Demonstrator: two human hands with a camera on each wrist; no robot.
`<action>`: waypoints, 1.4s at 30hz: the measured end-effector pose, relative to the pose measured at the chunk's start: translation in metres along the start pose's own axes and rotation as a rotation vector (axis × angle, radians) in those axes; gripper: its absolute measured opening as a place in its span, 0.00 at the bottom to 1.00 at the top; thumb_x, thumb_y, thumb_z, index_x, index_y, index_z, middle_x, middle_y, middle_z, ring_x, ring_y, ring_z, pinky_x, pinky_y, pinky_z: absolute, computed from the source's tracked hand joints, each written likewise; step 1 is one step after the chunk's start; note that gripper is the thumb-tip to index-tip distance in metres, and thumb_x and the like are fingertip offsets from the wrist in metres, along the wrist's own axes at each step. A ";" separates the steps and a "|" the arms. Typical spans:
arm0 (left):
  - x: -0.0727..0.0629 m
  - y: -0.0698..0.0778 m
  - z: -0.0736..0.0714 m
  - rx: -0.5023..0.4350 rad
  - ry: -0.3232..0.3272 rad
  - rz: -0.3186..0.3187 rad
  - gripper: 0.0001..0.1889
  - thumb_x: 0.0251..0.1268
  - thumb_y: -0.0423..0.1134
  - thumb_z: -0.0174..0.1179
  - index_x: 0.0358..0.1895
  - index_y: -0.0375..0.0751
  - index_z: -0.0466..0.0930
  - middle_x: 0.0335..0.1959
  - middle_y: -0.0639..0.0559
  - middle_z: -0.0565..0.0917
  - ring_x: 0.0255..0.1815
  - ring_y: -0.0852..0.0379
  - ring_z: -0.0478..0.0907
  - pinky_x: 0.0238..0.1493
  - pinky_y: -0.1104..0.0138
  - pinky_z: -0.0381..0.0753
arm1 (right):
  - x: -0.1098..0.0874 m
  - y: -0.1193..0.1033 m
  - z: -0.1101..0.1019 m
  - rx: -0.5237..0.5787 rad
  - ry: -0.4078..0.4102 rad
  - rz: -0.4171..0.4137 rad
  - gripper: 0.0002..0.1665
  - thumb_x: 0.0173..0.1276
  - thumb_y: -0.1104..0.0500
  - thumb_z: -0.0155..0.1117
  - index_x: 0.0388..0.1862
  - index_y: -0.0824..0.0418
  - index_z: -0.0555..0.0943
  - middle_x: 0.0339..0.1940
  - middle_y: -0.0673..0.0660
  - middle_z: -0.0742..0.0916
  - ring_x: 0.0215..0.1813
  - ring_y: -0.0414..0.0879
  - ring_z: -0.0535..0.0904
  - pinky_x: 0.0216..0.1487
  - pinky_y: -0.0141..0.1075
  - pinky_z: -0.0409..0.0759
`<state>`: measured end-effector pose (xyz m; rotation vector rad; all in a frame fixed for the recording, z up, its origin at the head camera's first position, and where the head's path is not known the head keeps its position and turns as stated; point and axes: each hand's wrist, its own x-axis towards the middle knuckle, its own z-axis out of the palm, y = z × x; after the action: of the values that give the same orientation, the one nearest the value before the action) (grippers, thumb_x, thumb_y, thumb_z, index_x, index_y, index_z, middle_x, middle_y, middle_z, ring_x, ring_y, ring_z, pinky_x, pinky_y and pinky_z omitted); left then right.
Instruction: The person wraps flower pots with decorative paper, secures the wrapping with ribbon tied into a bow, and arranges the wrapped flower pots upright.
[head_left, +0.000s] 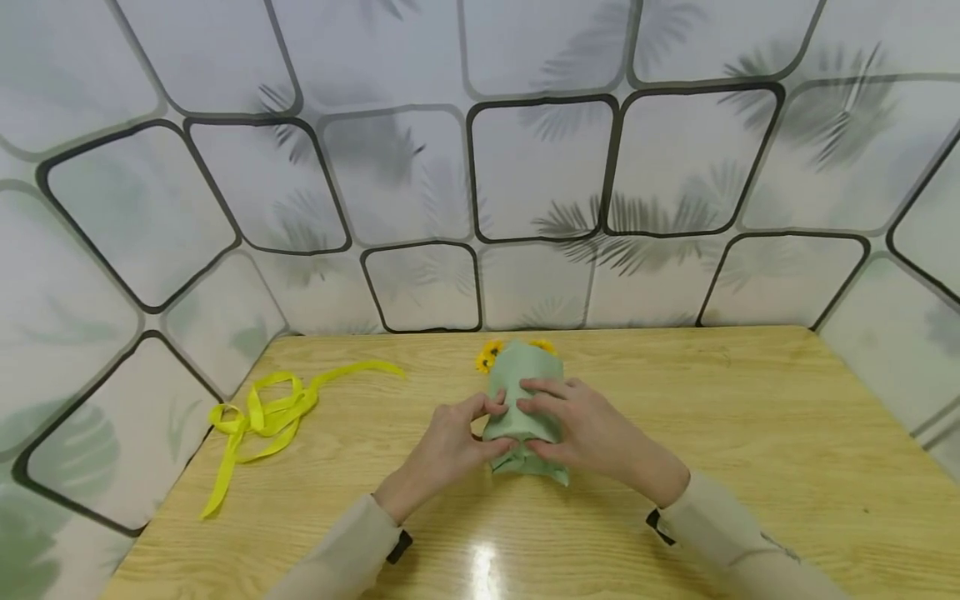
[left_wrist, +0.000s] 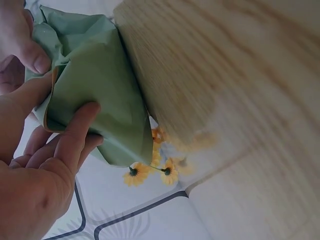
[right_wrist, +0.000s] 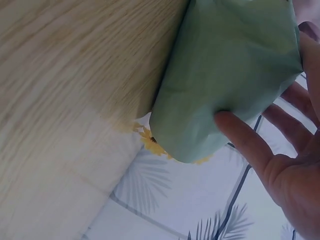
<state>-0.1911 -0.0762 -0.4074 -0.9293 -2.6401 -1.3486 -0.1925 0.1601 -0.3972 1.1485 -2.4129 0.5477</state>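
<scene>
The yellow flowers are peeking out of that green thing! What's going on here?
A person has both hands on a bundle of green wrapping paper on the wooden table. The left hand and the right hand hold it from either side, with the thumbs at the creased near end. Yellow flowers with dark centres poke out at the far end. A loose, looped yellow ribbon lies off to the left, and neither hand is touching it.
</scene>
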 end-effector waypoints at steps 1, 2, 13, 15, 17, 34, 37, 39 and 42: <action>0.000 0.000 0.000 0.001 0.002 0.000 0.13 0.61 0.31 0.73 0.45 0.34 0.80 0.58 0.35 0.85 0.48 0.43 0.88 0.33 0.80 0.83 | 0.001 0.000 0.000 -0.011 0.001 -0.003 0.25 0.56 0.53 0.83 0.51 0.58 0.86 0.61 0.61 0.86 0.53 0.54 0.85 0.47 0.46 0.84; 0.000 0.000 0.000 0.003 0.004 0.002 0.13 0.61 0.31 0.73 0.44 0.34 0.80 0.57 0.35 0.85 0.47 0.43 0.88 0.33 0.80 0.83 | 0.001 -0.001 0.000 -0.024 0.001 -0.004 0.25 0.56 0.52 0.83 0.50 0.58 0.86 0.60 0.60 0.87 0.53 0.53 0.85 0.47 0.46 0.84; -0.003 -0.003 -0.015 -0.113 -0.162 -0.064 0.19 0.66 0.39 0.70 0.57 0.41 0.79 0.71 0.43 0.76 0.66 0.45 0.80 0.46 0.73 0.86 | 0.004 -0.005 0.003 -0.078 0.008 0.024 0.22 0.54 0.53 0.83 0.47 0.57 0.88 0.56 0.57 0.89 0.49 0.52 0.86 0.45 0.45 0.82; -0.001 -0.006 -0.025 -0.146 -0.208 -0.104 0.22 0.69 0.44 0.68 0.64 0.45 0.78 0.74 0.47 0.74 0.71 0.46 0.75 0.54 0.67 0.86 | 0.004 -0.005 0.003 -0.089 0.014 0.026 0.22 0.53 0.52 0.83 0.46 0.56 0.88 0.55 0.57 0.89 0.49 0.51 0.86 0.44 0.43 0.82; 0.001 -0.009 -0.037 -0.157 -0.212 -0.147 0.24 0.71 0.49 0.66 0.67 0.49 0.76 0.74 0.50 0.75 0.74 0.46 0.73 0.59 0.61 0.85 | 0.004 -0.005 0.003 -0.095 0.019 0.028 0.22 0.53 0.52 0.83 0.46 0.56 0.88 0.55 0.56 0.89 0.49 0.51 0.86 0.44 0.43 0.81; 0.011 -0.098 -0.122 0.563 -0.033 -0.461 0.21 0.79 0.40 0.53 0.64 0.28 0.77 0.62 0.27 0.79 0.65 0.29 0.74 0.63 0.40 0.76 | 0.007 -0.008 0.002 -0.087 0.010 0.045 0.20 0.52 0.55 0.81 0.44 0.56 0.86 0.55 0.57 0.89 0.51 0.50 0.87 0.43 0.39 0.78; 0.010 -0.102 -0.122 0.581 -0.050 -0.498 0.21 0.80 0.40 0.51 0.63 0.26 0.77 0.60 0.27 0.80 0.59 0.30 0.78 0.57 0.42 0.80 | 0.007 -0.009 0.002 -0.073 -0.010 0.068 0.20 0.52 0.55 0.80 0.45 0.55 0.86 0.56 0.57 0.89 0.52 0.52 0.86 0.42 0.39 0.76; 0.009 -0.105 -0.123 0.579 -0.021 -0.522 0.21 0.80 0.41 0.51 0.60 0.24 0.77 0.56 0.26 0.81 0.51 0.33 0.81 0.49 0.46 0.83 | 0.008 -0.010 0.002 -0.063 -0.029 0.082 0.19 0.54 0.55 0.79 0.46 0.55 0.86 0.57 0.57 0.89 0.52 0.53 0.86 0.42 0.39 0.76; 0.013 -0.110 -0.125 0.581 0.095 -0.544 0.19 0.79 0.43 0.52 0.51 0.24 0.78 0.45 0.29 0.83 0.36 0.42 0.81 0.34 0.55 0.81 | 0.007 -0.010 0.000 -0.060 -0.048 0.104 0.19 0.55 0.55 0.79 0.47 0.55 0.87 0.59 0.57 0.88 0.53 0.54 0.86 0.43 0.39 0.76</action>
<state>-0.2880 -0.2124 -0.4060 -0.0786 -3.0411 -0.5506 -0.1888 0.1501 -0.3915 1.0265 -2.5234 0.4818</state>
